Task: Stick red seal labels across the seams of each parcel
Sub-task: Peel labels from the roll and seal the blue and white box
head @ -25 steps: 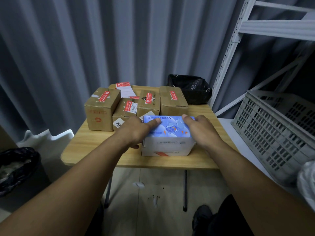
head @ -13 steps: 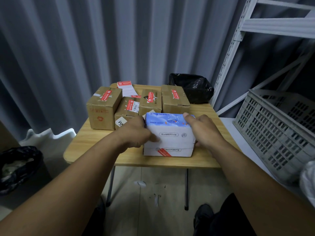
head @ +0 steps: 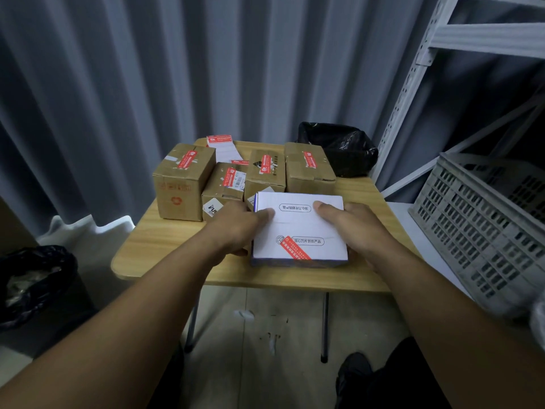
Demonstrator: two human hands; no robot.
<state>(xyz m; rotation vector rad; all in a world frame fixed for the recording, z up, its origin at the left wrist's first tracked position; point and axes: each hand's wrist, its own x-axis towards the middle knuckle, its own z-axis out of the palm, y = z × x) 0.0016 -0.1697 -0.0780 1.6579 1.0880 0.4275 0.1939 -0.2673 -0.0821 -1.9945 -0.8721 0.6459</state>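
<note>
The left hand (head: 236,228) and right hand (head: 358,228) clamp the box (head: 298,224) by its sides, thumbs on top, near the front edge of the table (head: 153,246).

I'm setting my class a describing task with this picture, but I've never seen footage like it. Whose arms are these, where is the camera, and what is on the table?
No machine here: a person wears a camera on the head, looking forward and down, so the two arms are their own. The left hand and right hand hold a white box by its sides, thumbs on top, on a wooden table. A red seal label crosses the box's near edge. Behind stand four brown parcels, each with a red label on top, and a strip of spare labels. A black bag lies at the far corner; a grey crate sits to the right.
</note>
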